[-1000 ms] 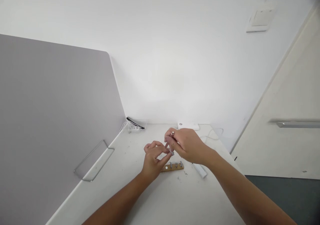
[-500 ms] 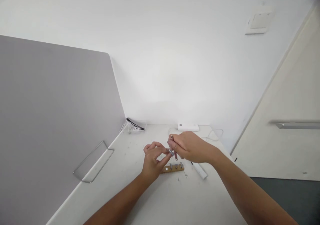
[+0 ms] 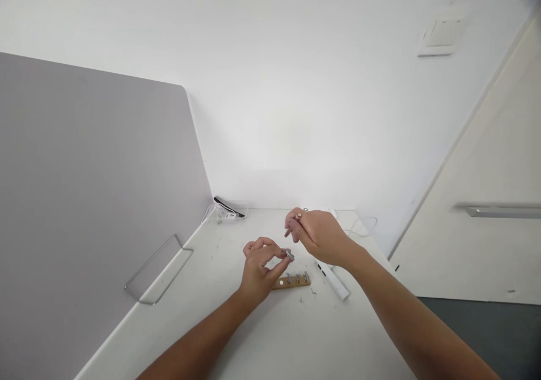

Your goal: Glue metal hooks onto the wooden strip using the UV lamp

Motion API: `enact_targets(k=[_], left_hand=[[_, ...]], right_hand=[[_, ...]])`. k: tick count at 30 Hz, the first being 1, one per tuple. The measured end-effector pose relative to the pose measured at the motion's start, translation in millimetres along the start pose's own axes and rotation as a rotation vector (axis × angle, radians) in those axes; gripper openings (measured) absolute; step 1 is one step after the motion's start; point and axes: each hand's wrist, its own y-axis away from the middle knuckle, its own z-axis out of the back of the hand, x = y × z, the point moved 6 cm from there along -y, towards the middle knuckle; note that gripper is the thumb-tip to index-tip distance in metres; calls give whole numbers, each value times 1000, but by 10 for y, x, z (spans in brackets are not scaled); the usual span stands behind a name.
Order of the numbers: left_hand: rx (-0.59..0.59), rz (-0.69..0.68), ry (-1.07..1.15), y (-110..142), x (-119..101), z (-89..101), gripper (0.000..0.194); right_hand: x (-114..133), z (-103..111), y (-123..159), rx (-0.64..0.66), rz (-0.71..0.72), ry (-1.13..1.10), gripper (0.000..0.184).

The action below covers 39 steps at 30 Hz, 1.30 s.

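My left hand (image 3: 258, 270) hovers above the white desk (image 3: 270, 335) and pinches a small silver metal part (image 3: 289, 253) between thumb and fingertips. My right hand (image 3: 318, 236) is raised a little above and to the right of it, with its fingers closed round a thin pinkish tool (image 3: 292, 225) that has a metal tip. Just under both hands lies a short wooden strip (image 3: 291, 281) with a row of small metal pegs standing in it.
A white bar-shaped object (image 3: 335, 273) lies right of the wooden strip. A grey divider panel (image 3: 84, 199) with a wire bracket (image 3: 158, 270) bounds the desk's left side. Cables and a dark item (image 3: 228, 210) sit at the back, near the wall. A door (image 3: 486, 199) stands at right.
My right hand has lifted up and away from the left hand, taking the thin tool off the small metal part. My left hand has stayed in place.
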Motion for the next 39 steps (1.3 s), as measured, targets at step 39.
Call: enact_targets(k=[39], left_hand=[[-1, 11, -12, -7, -54, 42, 16]], right_hand=[[161, -24, 73, 320, -63, -161, 38]])
